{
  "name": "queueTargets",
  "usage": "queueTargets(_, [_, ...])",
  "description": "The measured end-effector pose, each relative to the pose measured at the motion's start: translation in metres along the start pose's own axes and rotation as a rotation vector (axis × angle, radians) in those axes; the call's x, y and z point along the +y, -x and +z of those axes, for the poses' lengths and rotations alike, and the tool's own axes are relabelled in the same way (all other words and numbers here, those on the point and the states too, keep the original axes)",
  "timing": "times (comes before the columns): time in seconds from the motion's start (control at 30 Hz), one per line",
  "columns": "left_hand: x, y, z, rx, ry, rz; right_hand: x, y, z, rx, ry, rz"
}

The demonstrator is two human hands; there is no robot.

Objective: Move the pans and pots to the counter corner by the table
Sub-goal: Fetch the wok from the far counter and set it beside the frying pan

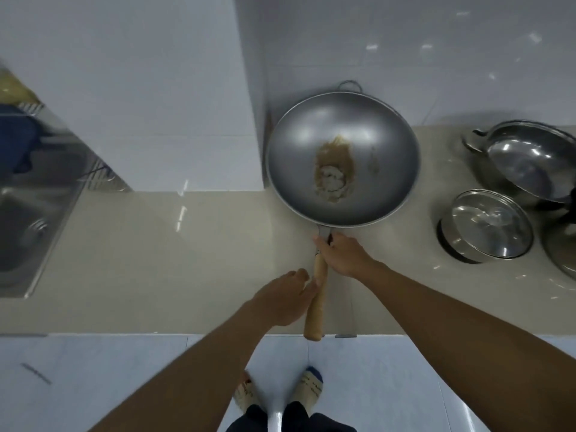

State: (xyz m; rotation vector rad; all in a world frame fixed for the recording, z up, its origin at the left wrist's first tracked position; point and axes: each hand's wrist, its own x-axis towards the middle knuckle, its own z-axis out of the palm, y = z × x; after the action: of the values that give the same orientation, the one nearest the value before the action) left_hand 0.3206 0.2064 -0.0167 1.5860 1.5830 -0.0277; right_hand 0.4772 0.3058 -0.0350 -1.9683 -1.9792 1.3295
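A large grey wok (367, 129) with brown residue in its bottom sits on the beige counter (156, 244), pushed against the tiled wall corner. Its wooden handle (316, 307) points toward me and overhangs the counter's front edge. My right hand (343, 255) grips the handle close to the wok. My left hand (285, 299) rests beside the lower handle, fingers loosely curled and touching it. To the right stand a steel pot with a glass lid (489, 226) and a bigger steel pot (530, 160) with a tilted lid.
A steel sink (28, 219) lies at the counter's left end with a wire rack behind it. A white tiled wall block juts out over the counter left of the wok. Another steel vessel edge (561, 254) shows at far right. My socked feet stand on white floor tiles.
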Motion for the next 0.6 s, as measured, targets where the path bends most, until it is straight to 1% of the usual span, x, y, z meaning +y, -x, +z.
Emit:
queueTargets(0.17, [0.006,0.004,0.009,-0.023,0.171,-0.042,-0.009,-0.017,0.013,0.023,-0.134,0.031])
queueTargets(0.4, [0.008,0.009,0.002,-0.05,0.242,-0.119,-0.022,-0.024,0.024,0.032,-0.278,0.144])
queueTargets(0.5, [0.013,0.01,-0.004,-0.053,0.099,-0.132,-0.03,-0.025,0.027,0.026,-0.328,0.172])
queueTargets(0.6, [0.014,0.015,-0.008,0.004,0.066,-0.182,-0.036,-0.025,0.026,0.016,-0.372,0.2])
